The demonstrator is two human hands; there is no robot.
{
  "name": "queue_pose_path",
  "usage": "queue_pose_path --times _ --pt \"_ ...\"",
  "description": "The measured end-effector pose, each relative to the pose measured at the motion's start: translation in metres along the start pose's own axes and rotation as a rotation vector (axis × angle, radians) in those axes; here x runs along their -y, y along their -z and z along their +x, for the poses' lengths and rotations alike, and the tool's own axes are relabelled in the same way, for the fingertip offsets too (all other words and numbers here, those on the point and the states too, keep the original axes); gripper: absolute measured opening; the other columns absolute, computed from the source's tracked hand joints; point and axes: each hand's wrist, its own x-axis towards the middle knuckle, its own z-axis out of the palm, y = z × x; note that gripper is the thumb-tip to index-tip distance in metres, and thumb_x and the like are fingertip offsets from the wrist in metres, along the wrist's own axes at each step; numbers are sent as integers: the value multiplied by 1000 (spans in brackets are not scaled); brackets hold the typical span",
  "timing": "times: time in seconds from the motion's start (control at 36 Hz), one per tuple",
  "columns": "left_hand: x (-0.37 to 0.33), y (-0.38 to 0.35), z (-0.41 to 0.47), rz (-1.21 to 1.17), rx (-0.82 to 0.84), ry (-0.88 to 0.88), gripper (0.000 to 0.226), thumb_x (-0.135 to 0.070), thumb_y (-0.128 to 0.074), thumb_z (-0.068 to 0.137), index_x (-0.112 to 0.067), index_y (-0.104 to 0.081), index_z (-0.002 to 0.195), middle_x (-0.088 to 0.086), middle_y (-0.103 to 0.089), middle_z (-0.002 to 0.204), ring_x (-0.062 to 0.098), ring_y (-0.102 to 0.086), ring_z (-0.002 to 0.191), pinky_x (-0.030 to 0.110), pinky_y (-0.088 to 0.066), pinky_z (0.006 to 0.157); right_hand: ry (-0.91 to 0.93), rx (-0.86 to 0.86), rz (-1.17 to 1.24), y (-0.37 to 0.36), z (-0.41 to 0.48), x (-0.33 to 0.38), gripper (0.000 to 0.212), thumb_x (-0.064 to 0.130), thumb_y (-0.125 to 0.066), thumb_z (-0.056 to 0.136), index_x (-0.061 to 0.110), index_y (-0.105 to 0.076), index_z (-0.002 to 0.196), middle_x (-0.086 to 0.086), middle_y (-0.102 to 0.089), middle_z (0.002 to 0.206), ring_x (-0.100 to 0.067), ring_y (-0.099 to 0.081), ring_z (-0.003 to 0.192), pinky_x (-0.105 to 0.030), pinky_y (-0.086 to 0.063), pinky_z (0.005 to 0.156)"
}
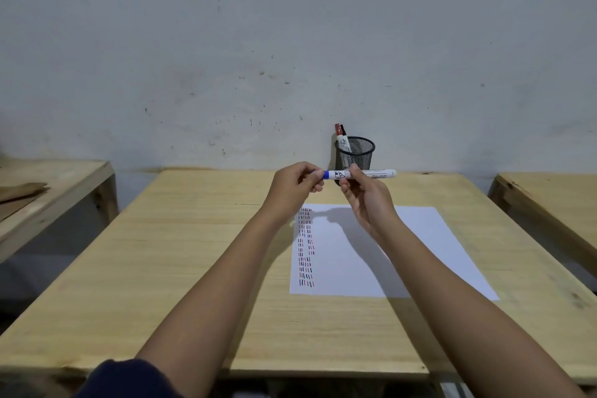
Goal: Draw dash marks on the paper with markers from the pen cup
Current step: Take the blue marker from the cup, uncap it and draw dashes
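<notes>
I hold a white marker with a blue cap [374, 173] level above the far part of the table. My left hand [295, 186] pinches the blue cap end, and my right hand [366, 200] grips the white barrel near its middle. Below my hands lies a white sheet of paper [420, 242] with columns of short black, red and blue dashes [306, 247] along its left edge. Behind the hands a black mesh pen cup [357, 152] stands against the wall, with a red-capped marker [340, 136] sticking out of it.
The paper rests on a light wooden table [193, 252]. A second wooden table [51, 191] stands to the left and a third [555, 203] to the right, with gaps between. A grey stained wall [290, 42] closes off the back.
</notes>
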Motion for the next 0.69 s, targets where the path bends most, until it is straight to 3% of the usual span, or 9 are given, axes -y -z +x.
queue_pose_path --times 0.22,0.28,0.36,0.5,0.58,0.69 --pt "19 30 0 -25 -67 156 18 -15 -57 92 -8 -66 79 2 -63 66 0 -58 52 16 -49 63 90 103 -175 10 15 2 14 7 -50 94 1 -58 84 1 -61 57 -6 -58 51 -13 -53 60" --pt "25 38 0 125 -49 213 19 -17 -59 90 -11 -65 72 3 -62 64 7 -57 55 19 -48 63 86 106 -218 13 18 1 12 9 -49 94 0 -56 90 -7 -61 66 -7 -61 53 -13 -54 59" --pt "38 45 -1 424 13 312 15 -13 -58 85 -7 -63 72 8 -65 72 14 -51 58 19 -39 50 89 68 -274 16 22 -7 11 11 -50 95 4 -53 87 -11 -60 78 -8 -66 58 -14 -55 59" --pt "53 45 -5 696 108 368 11 -14 -56 83 -5 -55 76 14 -63 96 25 -52 70 28 -39 62 103 20 -393 18 30 -27 3 4 -57 90 4 -54 90 -10 -63 79 -6 -65 58 -14 -55 61" --pt "54 43 -1 763 119 358 13 -15 -54 83 -4 -51 76 14 -56 93 27 -47 69 27 -35 61 116 -16 -499 19 33 -37 17 2 -64 84 2 -52 97 -8 -63 78 -7 -64 62 -18 -56 71" --pt "55 41 2 794 146 338 12 -13 -53 83 -3 -53 77 13 -54 90 26 -45 66 28 -34 59 113 -29 -569 19 35 -42 21 3 -67 81 1 -55 98 -6 -62 78 -12 -62 69 -21 -54 75"
